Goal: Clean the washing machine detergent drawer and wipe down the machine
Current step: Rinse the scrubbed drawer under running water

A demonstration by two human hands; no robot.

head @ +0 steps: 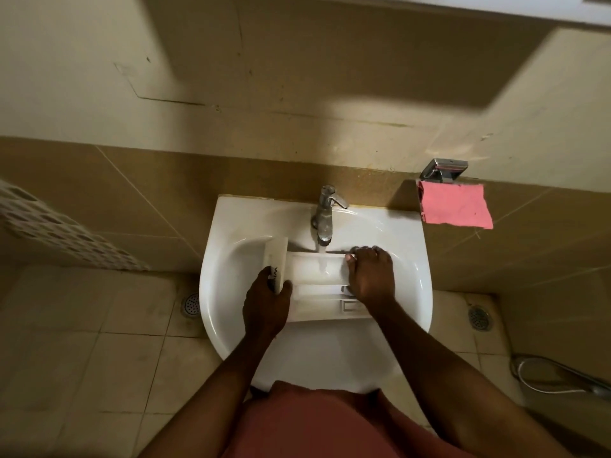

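In the sink, left hand and right hand grip the detergent drawer.

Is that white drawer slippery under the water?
Probably slippery: the tap pours water onto the drawer. It looks like stiff, likely light plastic. Perhaps awkward, since the left hand and right hand each hold an end.

Detergent drawer is seen as smooth white plastic with a wet sheen. Sink is read as glossy white ceramic. Tap and wall holder are shown in polished chrome metal. Pink cloth is noted as matt, soft fabric. Wall tiles are rendered smooth, faintly glossy; floor tiles matt, stained. Basket is logged as perforated white plastic.
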